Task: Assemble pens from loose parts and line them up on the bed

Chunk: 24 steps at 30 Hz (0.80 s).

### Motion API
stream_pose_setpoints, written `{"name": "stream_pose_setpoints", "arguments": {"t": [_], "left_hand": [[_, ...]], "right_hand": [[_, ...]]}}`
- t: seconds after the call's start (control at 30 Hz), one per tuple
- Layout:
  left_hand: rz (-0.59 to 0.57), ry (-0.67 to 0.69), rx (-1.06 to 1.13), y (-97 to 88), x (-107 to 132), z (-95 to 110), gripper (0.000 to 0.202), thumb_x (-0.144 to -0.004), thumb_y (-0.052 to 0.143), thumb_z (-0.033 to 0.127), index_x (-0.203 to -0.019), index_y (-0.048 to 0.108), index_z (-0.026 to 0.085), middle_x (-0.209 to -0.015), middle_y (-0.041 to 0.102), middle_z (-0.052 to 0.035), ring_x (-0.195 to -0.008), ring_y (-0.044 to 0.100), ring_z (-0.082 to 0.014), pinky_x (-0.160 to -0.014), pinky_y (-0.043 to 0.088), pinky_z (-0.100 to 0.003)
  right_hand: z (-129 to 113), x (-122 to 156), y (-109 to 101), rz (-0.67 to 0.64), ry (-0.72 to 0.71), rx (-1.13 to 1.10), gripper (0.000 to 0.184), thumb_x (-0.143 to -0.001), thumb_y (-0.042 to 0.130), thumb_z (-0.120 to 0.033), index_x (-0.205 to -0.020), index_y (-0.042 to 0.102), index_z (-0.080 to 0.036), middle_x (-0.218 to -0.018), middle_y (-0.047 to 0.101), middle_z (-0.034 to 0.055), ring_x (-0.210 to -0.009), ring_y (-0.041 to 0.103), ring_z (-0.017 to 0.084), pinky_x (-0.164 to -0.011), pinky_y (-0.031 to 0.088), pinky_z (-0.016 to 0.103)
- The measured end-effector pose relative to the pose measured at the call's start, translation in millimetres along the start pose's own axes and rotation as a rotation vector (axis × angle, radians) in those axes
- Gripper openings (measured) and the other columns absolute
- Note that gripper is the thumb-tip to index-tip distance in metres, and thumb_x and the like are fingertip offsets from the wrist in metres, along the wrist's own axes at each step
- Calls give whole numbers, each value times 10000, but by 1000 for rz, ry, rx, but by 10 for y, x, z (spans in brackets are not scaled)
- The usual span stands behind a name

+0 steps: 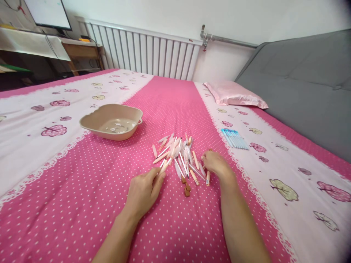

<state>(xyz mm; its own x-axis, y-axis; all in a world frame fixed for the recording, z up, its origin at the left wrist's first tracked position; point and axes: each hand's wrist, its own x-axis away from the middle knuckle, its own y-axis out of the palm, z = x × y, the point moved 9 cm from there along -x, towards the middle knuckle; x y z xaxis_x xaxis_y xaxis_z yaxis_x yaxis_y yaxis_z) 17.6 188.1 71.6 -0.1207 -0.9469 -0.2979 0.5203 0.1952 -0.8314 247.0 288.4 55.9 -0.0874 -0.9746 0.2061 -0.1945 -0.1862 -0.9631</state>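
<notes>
pile of pens [179, 157] lies mid-bed on the pink dotted sheet [82, 190]. left hand [144, 190] at the pile's near-left edge, thumb and forefinger closed on one pen [163, 168]. right hand [216, 164] at the right edge, fingers curled over the pens there; cannot tell whether it grips any. beige bowl [109, 134] well left of the pile. row of blue pens [235, 138] to its right.
</notes>
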Motion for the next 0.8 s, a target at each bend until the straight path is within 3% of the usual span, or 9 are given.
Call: {"name": "stream_pose_setpoints", "arguments": {"t": [0.2, 0.47, 0.63, 0.8], "left_hand": [[-13, -12, 8, 28, -14, -14, 349, -916, 345, 401, -990, 604, 179, -609, 623, -4, -535, 582, -151, -535, 351, -239], [-19, -13, 1, 17, -1, -11, 362, -917, 338, 399, -988, 608, 169, -609, 623, -8, -525, 576, -150, -524, 346, -238], [-9, -15, 0, 17, -10, -8, 358, -915, 344, 399, -983, 614, 174, -590, 616, 0, -508, 568, -146, -515, 337, -236], [-8, -14, 8, 25, -6, -8, 347, -915, 348, 393, -974, 616, 180, -587, 608, 6, -498, 557, -138, -516, 334, -235]], "right_hand": [[-23, -134, -39, 169, -35, -90, 294, -872, 382, -190, -1054, 611, -167, -1076, 630, 100, -970, 589, 203, -742, 413, 263], [-309, -149, -49, 248, -309, -260, 317, -858, 383, -96, -1008, 640, -206, -1075, 645, 27, -1003, 581, 164, -870, 400, 266], [-30, -182, -107, 375, -94, -343, 310, -832, 474, -159, -1120, 584, -190, -1092, 641, 58, -970, 600, 182, -842, 430, 284], [49, -297, 103, 271, -3, -258, 296, -799, 555, -298, -1057, 626, -171, -962, 668, 102, -910, 611, 237, -747, 439, 306]]}}
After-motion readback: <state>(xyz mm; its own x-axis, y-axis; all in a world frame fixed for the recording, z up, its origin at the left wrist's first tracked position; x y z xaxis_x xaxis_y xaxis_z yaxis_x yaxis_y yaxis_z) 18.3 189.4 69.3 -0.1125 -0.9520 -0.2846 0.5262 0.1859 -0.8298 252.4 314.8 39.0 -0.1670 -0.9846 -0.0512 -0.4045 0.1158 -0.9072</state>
